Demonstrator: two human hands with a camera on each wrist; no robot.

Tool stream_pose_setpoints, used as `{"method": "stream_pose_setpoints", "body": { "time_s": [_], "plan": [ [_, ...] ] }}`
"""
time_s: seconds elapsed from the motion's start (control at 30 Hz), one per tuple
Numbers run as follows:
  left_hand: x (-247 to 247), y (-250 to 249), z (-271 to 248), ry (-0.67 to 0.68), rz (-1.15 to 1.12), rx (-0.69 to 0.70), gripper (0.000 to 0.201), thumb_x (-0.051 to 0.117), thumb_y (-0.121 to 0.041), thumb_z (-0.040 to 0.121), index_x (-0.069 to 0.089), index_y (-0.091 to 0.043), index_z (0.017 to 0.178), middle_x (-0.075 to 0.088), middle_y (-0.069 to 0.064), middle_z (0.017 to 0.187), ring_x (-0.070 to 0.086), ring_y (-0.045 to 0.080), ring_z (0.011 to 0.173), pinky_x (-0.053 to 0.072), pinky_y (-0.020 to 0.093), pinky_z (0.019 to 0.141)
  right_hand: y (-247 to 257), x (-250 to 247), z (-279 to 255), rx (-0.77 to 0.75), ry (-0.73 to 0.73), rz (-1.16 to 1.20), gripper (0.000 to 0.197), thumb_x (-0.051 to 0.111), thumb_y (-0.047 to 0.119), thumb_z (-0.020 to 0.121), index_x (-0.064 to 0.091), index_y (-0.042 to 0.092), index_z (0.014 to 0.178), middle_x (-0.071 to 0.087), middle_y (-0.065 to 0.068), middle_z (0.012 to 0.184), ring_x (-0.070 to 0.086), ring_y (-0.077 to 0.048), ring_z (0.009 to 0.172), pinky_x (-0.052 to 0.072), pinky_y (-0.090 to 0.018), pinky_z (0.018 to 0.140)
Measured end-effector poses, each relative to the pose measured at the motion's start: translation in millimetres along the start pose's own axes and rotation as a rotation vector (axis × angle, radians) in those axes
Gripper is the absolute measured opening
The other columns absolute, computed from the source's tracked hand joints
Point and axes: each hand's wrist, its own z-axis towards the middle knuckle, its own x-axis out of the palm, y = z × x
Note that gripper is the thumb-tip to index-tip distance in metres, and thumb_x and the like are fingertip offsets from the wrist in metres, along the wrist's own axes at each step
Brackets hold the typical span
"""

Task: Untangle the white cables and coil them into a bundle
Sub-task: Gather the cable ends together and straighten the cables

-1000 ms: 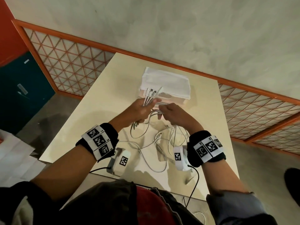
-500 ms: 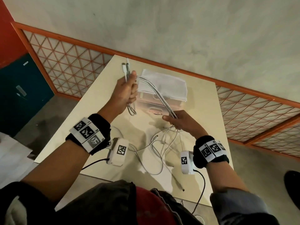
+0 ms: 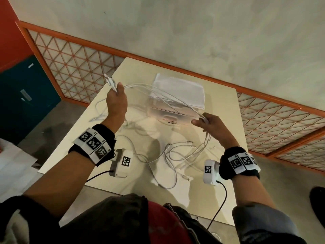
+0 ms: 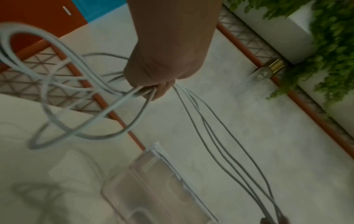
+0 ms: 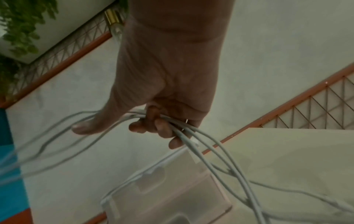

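Several white cables (image 3: 163,93) stretch in the air between my two hands above the beige table (image 3: 226,106). My left hand (image 3: 117,101) is raised at the table's left side and grips the cables near their plugs (image 3: 110,81); in the left wrist view the fingers (image 4: 162,91) curl round the strands (image 4: 210,133). My right hand (image 3: 209,123) holds the same strands lower on the right, fingers (image 5: 162,128) curled round the cables (image 5: 210,153). Loose loops (image 3: 177,159) trail from it onto the table.
A clear plastic box with a white lid (image 3: 177,95) stands at the table's far middle, under the stretched cables. An orange lattice railing (image 3: 73,62) runs behind the table. A dark teal cabinet (image 3: 24,97) is at left. The table's edges are close on all sides.
My left hand has pulled further left and away from the right one, and the right hand has slid right, so the strands between them have drawn out longer. More cable has lifted off the table.
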Motion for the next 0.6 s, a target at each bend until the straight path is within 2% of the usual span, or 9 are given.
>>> {"method": "stream_pose_setpoints", "body": {
  "time_s": [0.07, 0.13, 0.2, 0.27, 0.3, 0.33, 0.47, 0.53, 0.6],
  "plan": [
    [-8, 24, 11, -0.033, 0.155, -0.051, 0.047, 0.040, -0.045, 0.094, 0.055, 0.000, 0.093, 0.061, 0.031, 0.083, 0.058, 0.051, 0.078, 0.050, 0.050, 0.070, 7, -5, -1, -0.018, -0.038, -0.008, 0.056, 0.063, 0.055, 0.079, 0.051, 0.001, 0.073, 0.038, -0.006, 0.066, 0.037, -0.011, 0.057, 0.033, -0.026, 0.058],
    [-13, 39, 17, -0.017, 0.271, -0.116, 0.058, 0.043, -0.045, 0.092, 0.048, 0.010, 0.111, 0.057, 0.041, 0.110, 0.057, 0.054, 0.099, 0.048, 0.061, 0.084, 12, -7, 1, -0.037, -0.089, -0.058, 0.053, 0.054, 0.057, 0.086, 0.054, 0.007, 0.067, 0.034, -0.003, 0.060, 0.032, -0.010, 0.051, 0.028, -0.024, 0.055],
    [-16, 38, 13, 0.014, 0.257, -0.105, 0.052, 0.047, -0.045, 0.091, 0.046, 0.002, 0.112, 0.060, 0.036, 0.104, 0.063, 0.043, 0.085, 0.049, 0.059, 0.079, 16, -8, 4, -0.055, -0.116, -0.142, 0.048, 0.054, 0.050, 0.090, 0.054, 0.011, 0.062, 0.034, 0.004, 0.053, 0.031, -0.005, 0.045, 0.028, -0.021, 0.052],
    [-15, 29, 4, 0.115, 0.128, -0.033, 0.025, 0.051, -0.040, 0.091, 0.050, -0.015, 0.096, 0.059, 0.008, 0.063, 0.049, 0.018, 0.049, 0.046, 0.034, 0.051, 22, -3, 7, -0.089, -0.096, -0.225, 0.044, 0.057, 0.046, 0.089, 0.056, 0.014, 0.059, 0.042, 0.008, 0.051, 0.039, -0.003, 0.044, 0.030, -0.014, 0.049],
    [-14, 21, -3, 0.220, 0.083, -0.006, 0.016, 0.053, -0.037, 0.092, 0.052, -0.021, 0.091, 0.047, -0.007, 0.049, 0.038, 0.007, 0.039, 0.038, 0.022, 0.041, 25, 0, 9, -0.118, -0.076, -0.256, 0.041, 0.058, 0.045, 0.090, 0.058, 0.016, 0.059, 0.048, 0.007, 0.054, 0.043, -0.001, 0.046, 0.032, -0.012, 0.050],
    [-11, 13, -10, 0.343, 0.071, 0.015, 0.013, 0.055, -0.035, 0.092, 0.057, -0.022, 0.093, 0.039, -0.012, 0.044, 0.031, 0.002, 0.034, 0.028, 0.016, 0.034, 28, 5, 11, -0.147, -0.054, -0.282, 0.040, 0.057, 0.043, 0.090, 0.059, 0.017, 0.060, 0.054, 0.005, 0.057, 0.046, 0.001, 0.050, 0.033, -0.010, 0.052],
    [4, -10, -36, 0.853, 0.159, 0.086, 0.032, 0.059, -0.030, 0.090, 0.058, -0.030, 0.123, 0.030, -0.007, 0.053, 0.023, 0.004, 0.036, 0.021, 0.017, 0.033, 47, 26, 16, -0.249, 0.064, -0.270, 0.039, 0.050, 0.039, 0.095, 0.062, 0.017, 0.065, 0.058, 0.002, 0.062, 0.044, -0.001, 0.055, 0.032, -0.015, 0.057],
    [11, -12, -45, 0.984, 0.216, 0.056, 0.029, 0.052, -0.033, 0.094, 0.056, -0.035, 0.122, 0.027, -0.004, 0.057, 0.021, 0.005, 0.038, 0.019, 0.017, 0.035, 60, 33, 16, -0.290, 0.101, -0.219, 0.041, 0.046, 0.037, 0.098, 0.063, 0.014, 0.068, 0.046, 0.006, 0.056, 0.037, -0.004, 0.050, 0.030, -0.014, 0.054],
    [13, -13, -51, 1.031, 0.211, -0.018, 0.021, 0.044, -0.041, 0.096, 0.058, -0.032, 0.108, 0.025, -0.006, 0.052, 0.018, 0.005, 0.037, 0.015, 0.017, 0.036, 67, 37, 19, -0.327, 0.112, -0.188, 0.043, 0.042, 0.039, 0.099, 0.063, 0.015, 0.071, 0.048, -0.002, 0.058, 0.035, -0.011, 0.053, 0.029, -0.016, 0.055]
  ]
}}
